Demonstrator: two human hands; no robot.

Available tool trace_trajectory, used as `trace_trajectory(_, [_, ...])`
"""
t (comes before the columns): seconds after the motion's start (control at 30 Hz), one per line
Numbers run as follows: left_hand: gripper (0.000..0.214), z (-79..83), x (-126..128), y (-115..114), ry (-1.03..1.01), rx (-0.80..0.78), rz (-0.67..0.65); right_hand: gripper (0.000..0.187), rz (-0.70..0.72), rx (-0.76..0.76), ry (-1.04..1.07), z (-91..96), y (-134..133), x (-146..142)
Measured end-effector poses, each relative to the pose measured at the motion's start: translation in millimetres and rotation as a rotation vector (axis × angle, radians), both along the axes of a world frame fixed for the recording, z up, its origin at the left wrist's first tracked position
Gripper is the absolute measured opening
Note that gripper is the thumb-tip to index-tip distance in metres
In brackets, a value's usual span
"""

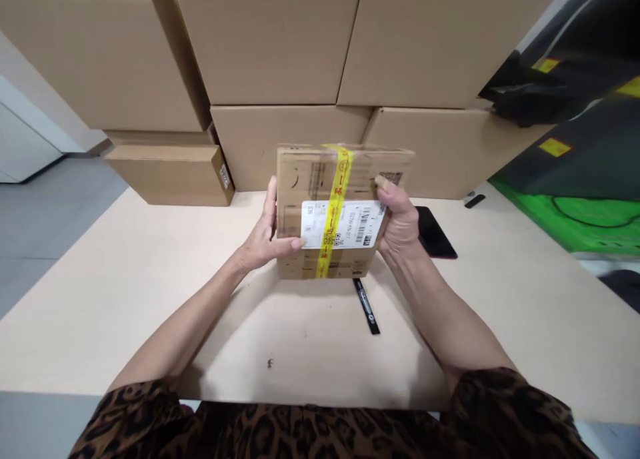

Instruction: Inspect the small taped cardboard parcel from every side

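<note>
I hold a small cardboard parcel (300, 179) up in both hands above the table, tilted with its top edge away from me. Yellow printed tape (341, 172) runs across it, over a white shipping label (345, 224) with a barcode and QR code. My left hand (265, 235) grips the parcel's left side, with the thumb lying across its face near the label. My right hand (399, 222) grips the right side, with the thumb on the upper right of the face. A black marker pen (367, 305) lies on the table just below the parcel.
A black smartphone (434, 232) lies on the pale wooden table (140, 292) to the right of my right hand. Large cardboard boxes (270, 39) are stacked along the far edge. A smaller box (173, 177) sits at the back left. Black and green equipment (575, 212) stands at the right.
</note>
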State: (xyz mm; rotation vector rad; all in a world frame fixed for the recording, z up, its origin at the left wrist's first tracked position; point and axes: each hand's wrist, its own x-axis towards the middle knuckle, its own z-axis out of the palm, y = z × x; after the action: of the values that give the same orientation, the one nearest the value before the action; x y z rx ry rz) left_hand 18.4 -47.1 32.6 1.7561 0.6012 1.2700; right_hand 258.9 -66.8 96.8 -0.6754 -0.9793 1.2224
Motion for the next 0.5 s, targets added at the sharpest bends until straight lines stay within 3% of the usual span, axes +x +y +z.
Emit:
trace_trajectory(0.1, [0.110, -1.4, 6, -3, -0.096, -0.120, 0.000, 0.081, 0.099, -0.091, -0.042, -6.7, 0, 2])
trace_trajectory(0.2, [0.084, 10.1, 0, -3, -0.189, -0.159, 0.058, 0.110, 0.193, -0.073, -0.142, -18.1, -4, 0])
trace_trajectory(0.27, [0.072, 19.2, -6, -1, -0.244, -0.195, 0.110, 0.118, 0.226, -0.091, -0.185, -23.7, -7, -5])
trace_trajectory(0.37, [0.063, 23.1, -10, 2, -0.281, -0.268, 0.152, 0.105, 0.219, -0.148, -0.148, -27.1, -10, -12])
trace_trajectory(0.5, [0.079, 6.7, -1, 1, -0.227, -0.232, 0.120, 0.077, 0.127, -0.122, -0.097, -28.8, -4, -11])
